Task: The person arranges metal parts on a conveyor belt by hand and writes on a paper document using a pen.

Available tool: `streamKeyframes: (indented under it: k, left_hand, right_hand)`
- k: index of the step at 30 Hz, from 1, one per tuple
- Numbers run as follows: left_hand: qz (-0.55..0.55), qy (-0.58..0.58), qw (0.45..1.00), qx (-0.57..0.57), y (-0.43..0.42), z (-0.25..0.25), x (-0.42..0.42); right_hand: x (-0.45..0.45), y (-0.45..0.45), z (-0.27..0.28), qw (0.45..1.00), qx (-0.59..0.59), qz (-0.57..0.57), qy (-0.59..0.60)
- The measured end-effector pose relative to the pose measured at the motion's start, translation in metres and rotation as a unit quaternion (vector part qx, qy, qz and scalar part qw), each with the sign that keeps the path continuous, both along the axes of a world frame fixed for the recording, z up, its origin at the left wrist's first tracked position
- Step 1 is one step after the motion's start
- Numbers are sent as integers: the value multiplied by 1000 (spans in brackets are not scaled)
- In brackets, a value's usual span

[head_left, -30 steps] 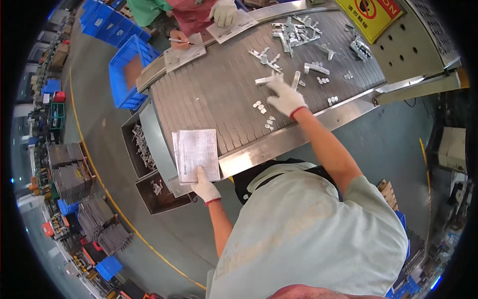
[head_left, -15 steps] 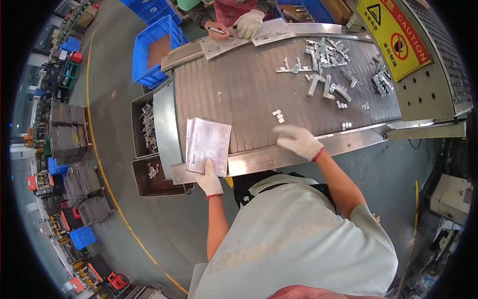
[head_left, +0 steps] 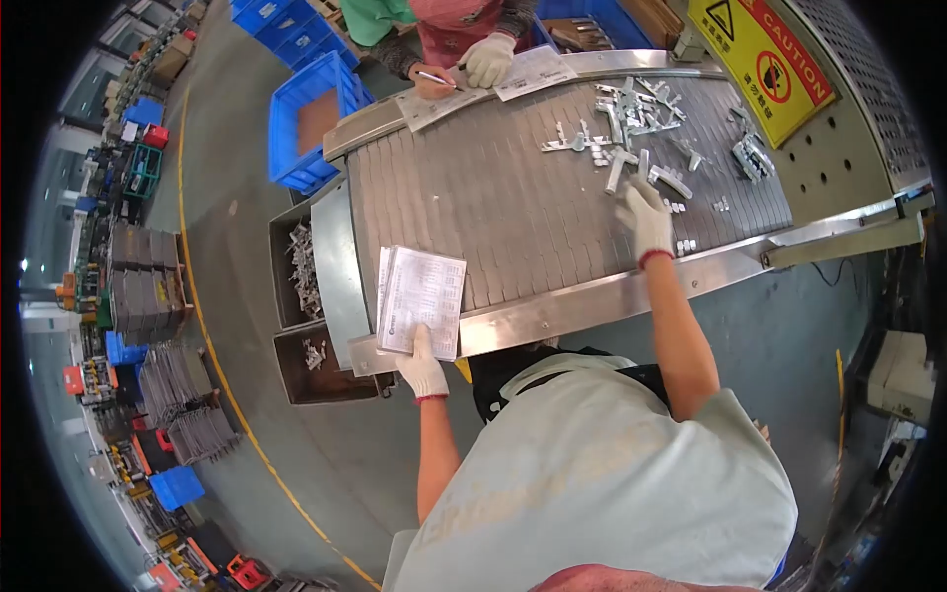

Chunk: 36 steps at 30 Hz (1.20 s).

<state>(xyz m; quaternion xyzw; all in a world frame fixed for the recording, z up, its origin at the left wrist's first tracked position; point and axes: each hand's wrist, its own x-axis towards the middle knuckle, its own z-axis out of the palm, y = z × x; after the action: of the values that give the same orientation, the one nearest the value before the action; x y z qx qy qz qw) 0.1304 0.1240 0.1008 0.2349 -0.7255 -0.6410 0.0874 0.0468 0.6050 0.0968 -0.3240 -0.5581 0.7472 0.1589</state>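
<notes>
My gloved left hand grips a stack of printed sheets, thumb on top, over the near left edge of the slatted metal conveyor. My gloved right hand reaches over the conveyor's right half, its fingertips at the lower end of a silvery metal part. The fingers are blurred, so whether they hold anything cannot be made out. Close by lie an elongated metal part and small metal pieces. A jumbled pile of metal castings lies farther back.
Across the conveyor a co-worker holds a pen over printed sheets. Bins of metal parts stand left, below a blue crate. A machine housing with a yellow caution sign borders the right side.
My right hand has moved right and away from me to the metal parts. Small pieces near its former place no longer lie there. My left hand still holds the sheets.
</notes>
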Motion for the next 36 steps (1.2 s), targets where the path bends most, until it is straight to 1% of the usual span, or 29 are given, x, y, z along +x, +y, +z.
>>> streamKeyframes:
  k: [1,2,3,4,5,7,10,11,15,20,31,36]
  left_hand:
    - [1,0,1000,0,-2,-5,0]
    - [2,-3,1000,1,-3,-9,3]
    - [7,-1,1000,-2,-2,-9,4]
    - [11,2,1000,-5,-1,-10,2]
    - [14,6,1000,-8,1,-10,2]
    - [14,12,1000,-12,-2,-17,2]
    - [12,7,1000,-25,0,-15,0]
    - [8,0,999,-33,-3,-15,3]
    - [-3,-7,1000,-23,-2,-11,0]
    - [8,7,1000,-24,2,-8,1]
    - [9,-13,1000,-25,6,1,1]
    - [9,-18,1000,-17,3,-5,2]
  right_hand:
    - [13,10,-3,999,33,24,11]
    - [30,17,-2,994,89,69,-6]
    - [48,19,1,959,259,110,-27]
    - [65,19,4,895,420,146,-44]
    - [80,18,4,851,500,160,-38]
    - [101,13,2,744,644,177,-24]
    - [98,1,12,767,619,163,-42]
    - [96,1,10,767,624,144,-47]
    - [97,3,10,771,619,140,-49]
    - [98,3,10,770,620,142,-52]
    - [98,5,9,769,619,148,-54]
    - [99,7,4,766,623,149,-53]
